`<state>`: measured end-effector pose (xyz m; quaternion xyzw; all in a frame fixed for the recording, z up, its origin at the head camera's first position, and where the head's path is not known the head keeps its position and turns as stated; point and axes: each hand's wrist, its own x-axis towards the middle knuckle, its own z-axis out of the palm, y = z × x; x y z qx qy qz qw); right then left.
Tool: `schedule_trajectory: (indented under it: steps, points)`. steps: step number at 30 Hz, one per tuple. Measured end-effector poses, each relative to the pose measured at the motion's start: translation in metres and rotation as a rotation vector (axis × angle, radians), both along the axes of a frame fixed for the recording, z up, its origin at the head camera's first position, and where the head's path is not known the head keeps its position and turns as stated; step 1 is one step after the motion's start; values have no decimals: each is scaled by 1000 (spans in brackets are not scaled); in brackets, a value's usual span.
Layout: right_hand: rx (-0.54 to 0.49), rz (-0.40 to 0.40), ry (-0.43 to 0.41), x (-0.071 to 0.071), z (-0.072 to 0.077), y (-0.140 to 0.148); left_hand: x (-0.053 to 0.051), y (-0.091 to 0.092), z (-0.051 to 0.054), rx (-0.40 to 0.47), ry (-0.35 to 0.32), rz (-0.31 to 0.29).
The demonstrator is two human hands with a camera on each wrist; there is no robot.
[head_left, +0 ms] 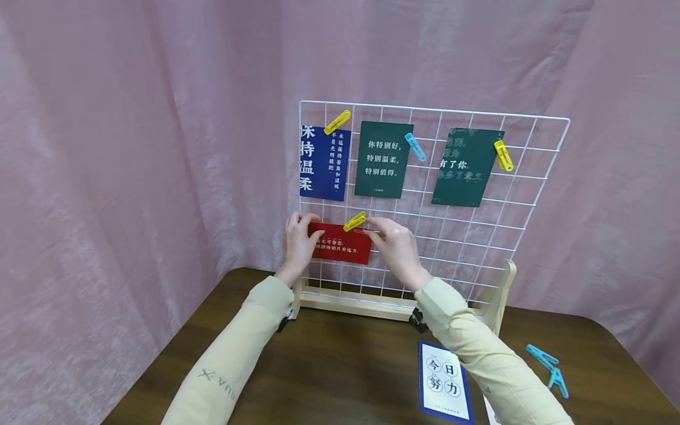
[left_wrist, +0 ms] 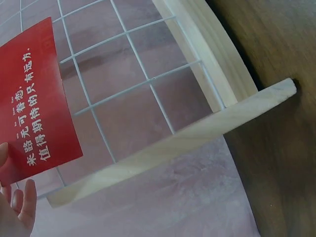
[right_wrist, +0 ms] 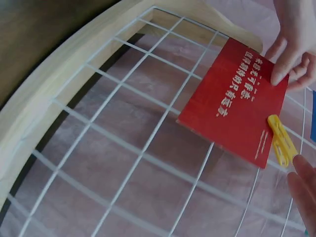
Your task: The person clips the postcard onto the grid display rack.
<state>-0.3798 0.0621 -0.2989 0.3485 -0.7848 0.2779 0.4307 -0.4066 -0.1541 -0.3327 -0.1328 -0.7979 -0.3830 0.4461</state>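
Note:
A red card [head_left: 342, 251] with white writing lies against the white wire grid [head_left: 441, 233], low on its left side. My left hand [head_left: 298, 243] pinches the card's left end, thumb in front and fingers behind, as the right wrist view shows. On the card's upper edge sits a yellow clothespin [right_wrist: 281, 140], tilted. My right hand [head_left: 395, 243] is at the card's upper right, its fingertips close beside the clothespin's outer end with thumb and forefinger apart. Whether they touch the clothespin is hard to see.
Above hang a blue card [head_left: 324, 171], a green card [head_left: 379, 186] and another green card [head_left: 459, 189], each with a clothespin. The grid stands in a wooden base [head_left: 361, 302]. On the brown table [head_left: 319, 372] lie a white card with blue border [head_left: 443, 404] and blue clothespins [head_left: 542, 356].

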Motion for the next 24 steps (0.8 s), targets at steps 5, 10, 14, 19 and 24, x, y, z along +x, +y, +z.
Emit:
schedule_trajectory:
  steps: [5,10,14,19,24]
  points:
    - [-58,27,-38,13,-7,25,7,-5,-4,34,21,7]
    - [-85,20,-66,21,-18,53,16,-4,-3,38,23,-19]
    - [-104,-9,-89,29,-28,78,29,5,-3,28,49,-75]
    - [-134,-36,-105,38,-43,104,50,15,-12,19,60,-148]
    - [-165,-37,-114,44,-53,127,67,29,-30,12,62,-212]
